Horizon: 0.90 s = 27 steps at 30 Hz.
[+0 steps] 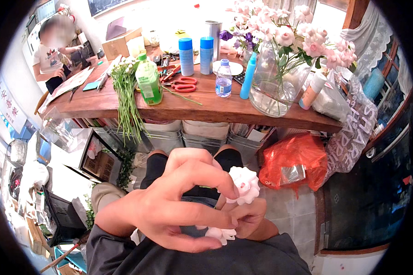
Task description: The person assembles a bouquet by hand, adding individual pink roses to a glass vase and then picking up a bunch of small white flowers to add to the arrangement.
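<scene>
A pale pink flower (245, 185) with layered petals stands just above my right hand (253, 216), which is closed around its base. The stem is hidden behind my fingers. More pale pink petals (222, 234) show below, between my two hands. My left hand (158, 202) reaches across from the left with its fingers spread apart. One of its fingertips overlaps the edge of the upper bloom; whether it presses on the petals is unclear. Both hands are above my lap, in front of the wooden table (220, 111).
On the table are a bundle of green stems (127, 99), a green bottle (148, 80), red-handled scissors (184, 85), blue spray cans (186, 56) and a glass vase (273, 91) of pink roses. A red plastic bag (292, 154) sits at right. Another person (51, 58) stands far left.
</scene>
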{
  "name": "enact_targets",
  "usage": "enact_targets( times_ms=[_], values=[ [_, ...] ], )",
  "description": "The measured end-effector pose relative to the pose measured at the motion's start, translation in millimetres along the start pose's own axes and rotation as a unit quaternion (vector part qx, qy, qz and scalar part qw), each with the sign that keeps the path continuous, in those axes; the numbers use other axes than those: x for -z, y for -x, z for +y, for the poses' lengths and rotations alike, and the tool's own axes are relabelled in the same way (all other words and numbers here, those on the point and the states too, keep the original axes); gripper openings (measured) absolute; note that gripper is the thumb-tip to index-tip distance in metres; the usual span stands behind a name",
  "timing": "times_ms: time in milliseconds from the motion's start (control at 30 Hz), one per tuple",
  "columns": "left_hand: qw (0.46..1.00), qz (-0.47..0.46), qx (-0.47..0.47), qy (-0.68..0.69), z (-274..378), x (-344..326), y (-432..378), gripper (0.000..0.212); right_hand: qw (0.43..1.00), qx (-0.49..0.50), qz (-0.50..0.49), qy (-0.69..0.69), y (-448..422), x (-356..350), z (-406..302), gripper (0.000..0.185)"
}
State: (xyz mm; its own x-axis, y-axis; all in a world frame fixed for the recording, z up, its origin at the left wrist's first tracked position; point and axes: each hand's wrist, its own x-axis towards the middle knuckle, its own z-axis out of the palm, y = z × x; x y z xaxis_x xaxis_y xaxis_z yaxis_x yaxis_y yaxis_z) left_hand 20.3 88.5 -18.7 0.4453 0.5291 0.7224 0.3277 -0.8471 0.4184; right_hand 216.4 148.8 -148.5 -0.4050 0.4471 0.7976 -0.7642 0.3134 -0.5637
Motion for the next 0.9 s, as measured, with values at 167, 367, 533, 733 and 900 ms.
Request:
enact_targets(
  times_ms=[167,367,533,733,900],
  values=[
    [0.999,-0.023,0.003,-0.023,0,2,-3,0.032,1.0,-0.009,0.006,-0.028,5,0,5,0.008],
    [0.999,-0.015,0.005,-0.044,-1,6,1,0.028,0.998,-0.019,0.04,-0.047,6,-5,4,0.014],
    [0.996,0.007,-0.016,-0.092,1,3,1,0.026,0.998,-0.056,0.023,-0.015,4,-2,-4,0.021],
    [0.997,-0.007,-0.028,-0.078,-4,4,3,0.022,0.994,-0.092,0.043,-0.025,2,-6,-9,0.021],
    [0.998,-0.013,-0.026,-0.052,-7,4,4,0.02,0.993,-0.105,0.044,-0.02,4,-4,-10,0.018]
  ],
)
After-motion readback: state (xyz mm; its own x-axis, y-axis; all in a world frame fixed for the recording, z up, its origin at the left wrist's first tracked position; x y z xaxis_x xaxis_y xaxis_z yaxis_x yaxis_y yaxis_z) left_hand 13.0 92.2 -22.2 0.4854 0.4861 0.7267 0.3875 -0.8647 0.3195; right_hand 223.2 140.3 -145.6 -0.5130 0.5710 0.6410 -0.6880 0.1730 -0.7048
